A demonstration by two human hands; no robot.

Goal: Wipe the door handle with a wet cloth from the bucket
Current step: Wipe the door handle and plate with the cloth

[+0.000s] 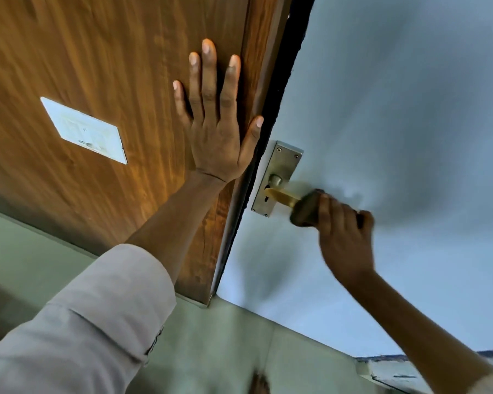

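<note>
On the pale blue door [396, 109], the brass door handle [282, 196] juts from its metal backplate [282, 163], its outer end wrapped in a dark cloth [306, 209]. Right hand [343, 231] has its grip pressed together around cloth and handle. Left hand [217, 120] lies flat, fingers spread, against the wooden panel [97, 66] beside a white plate [83, 129].

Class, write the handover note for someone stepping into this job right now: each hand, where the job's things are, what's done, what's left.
Left hand: open, flat on the wooden door near its edge.
Right hand: closed on a dark cloth wrapped over the outer end of the door handle.
Handle sits on a metal plate on the pale door. Bucket not in view.
Done: cloth is on the handle.
Left: inner end of the lever looks uncovered; wipe it.
</note>
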